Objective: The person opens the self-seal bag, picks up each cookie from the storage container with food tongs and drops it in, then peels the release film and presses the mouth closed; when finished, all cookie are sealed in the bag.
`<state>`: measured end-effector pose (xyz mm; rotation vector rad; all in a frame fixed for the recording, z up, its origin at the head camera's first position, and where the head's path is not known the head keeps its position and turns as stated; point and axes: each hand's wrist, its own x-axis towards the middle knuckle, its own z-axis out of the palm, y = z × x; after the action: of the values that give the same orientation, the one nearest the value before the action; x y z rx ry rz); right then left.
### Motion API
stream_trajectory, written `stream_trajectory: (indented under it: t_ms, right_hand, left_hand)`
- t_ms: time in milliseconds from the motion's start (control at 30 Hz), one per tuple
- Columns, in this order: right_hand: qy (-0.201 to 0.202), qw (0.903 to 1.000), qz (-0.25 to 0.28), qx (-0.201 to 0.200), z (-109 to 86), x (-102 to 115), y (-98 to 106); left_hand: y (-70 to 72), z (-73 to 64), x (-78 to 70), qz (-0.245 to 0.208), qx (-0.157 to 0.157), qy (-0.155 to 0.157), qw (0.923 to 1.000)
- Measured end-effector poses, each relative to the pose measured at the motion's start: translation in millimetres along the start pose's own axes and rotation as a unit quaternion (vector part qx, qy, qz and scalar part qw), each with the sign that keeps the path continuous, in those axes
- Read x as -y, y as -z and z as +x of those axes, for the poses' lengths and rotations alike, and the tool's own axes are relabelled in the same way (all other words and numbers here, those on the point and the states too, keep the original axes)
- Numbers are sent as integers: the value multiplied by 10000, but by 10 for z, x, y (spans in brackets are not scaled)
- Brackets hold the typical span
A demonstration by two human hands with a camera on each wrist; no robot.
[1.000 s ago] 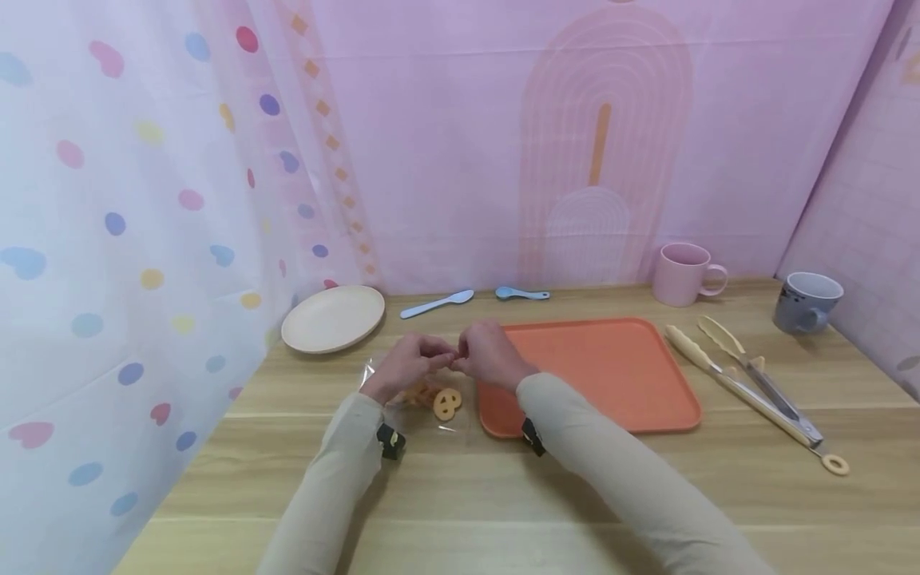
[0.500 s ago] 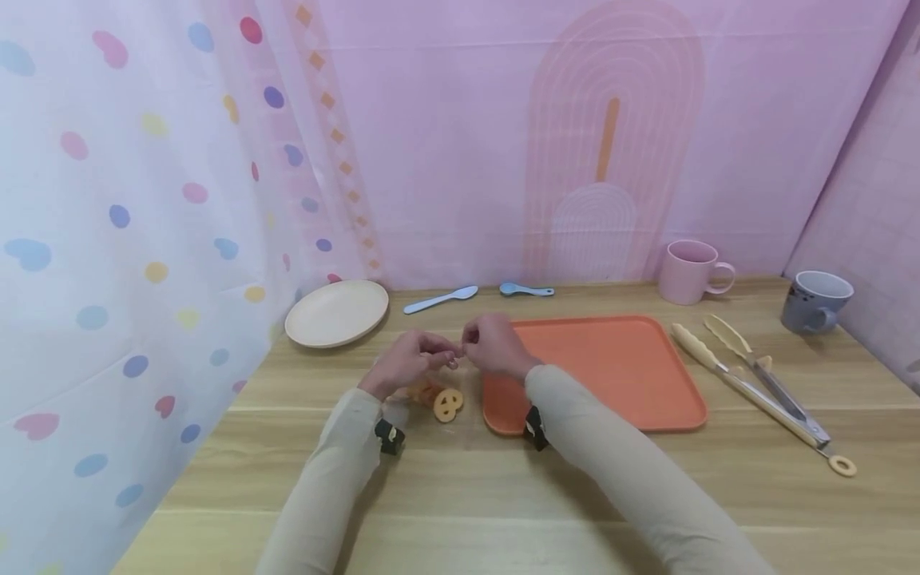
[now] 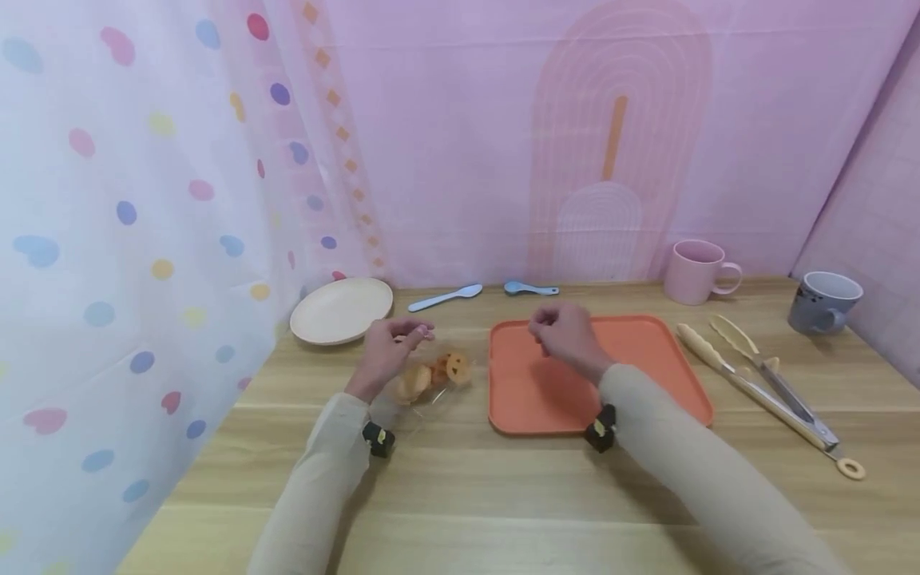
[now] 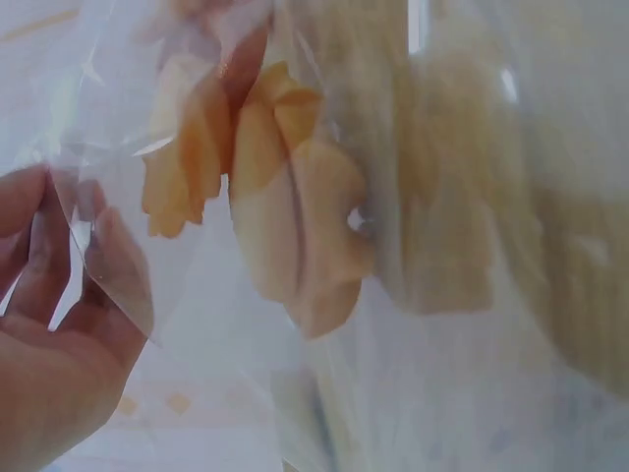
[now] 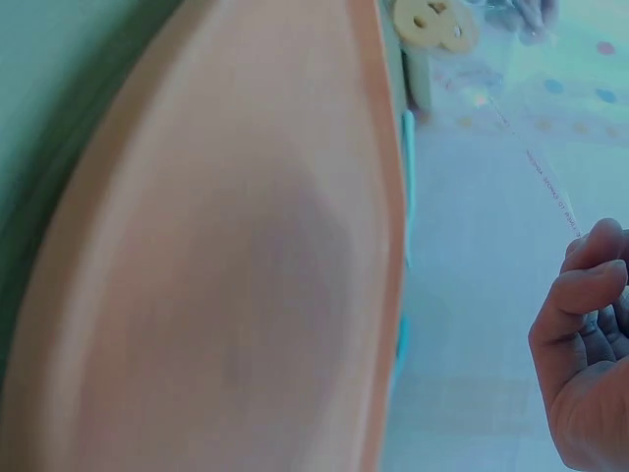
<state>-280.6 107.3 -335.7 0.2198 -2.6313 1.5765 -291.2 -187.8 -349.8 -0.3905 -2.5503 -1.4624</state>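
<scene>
In the head view my left hand (image 3: 381,358) is over the table left of the tray, its fingers gripping the top of a clear plastic bag (image 3: 431,409). Inside hang several biscuits: a pretzel-shaped one (image 3: 458,368) and paler, rounded ones (image 3: 413,383). Seen from the left wrist, the film spreads in front of the hand, with folded-looking tan biscuits (image 4: 295,206) behind it. My right hand (image 3: 569,339) is raised above the orange tray (image 3: 647,371). Between its thumb and fingertips it pinches a thin clear strip (image 5: 541,182) with small print, stretching toward the bag.
A cream plate (image 3: 341,311) stands back left. Two blue spoons (image 3: 446,298) lie along the back edge. On the right are tongs (image 3: 772,391), a pink mug (image 3: 695,273) and a grey mug (image 3: 824,302). Curtains (image 3: 460,160) hang close behind the table.
My hands, together before, have moved apart: the right one went right over the tray, the left one slightly left. The bag of biscuits has shifted up and swung into view between them.
</scene>
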Motion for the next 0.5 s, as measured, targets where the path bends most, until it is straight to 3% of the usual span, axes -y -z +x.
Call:
stream_trajectory:
  t_ms: [233, 500]
  right_hand:
    - [439, 9980, -319, -316, -209, -98, 475]
    - [353, 9973, 18, -636, -433, -254, 1015]
  left_hand:
    - [75, -12, -42, -86, -966, -362, 9946]
    - [112, -54, -125, -323, -1446, -655, 9868]
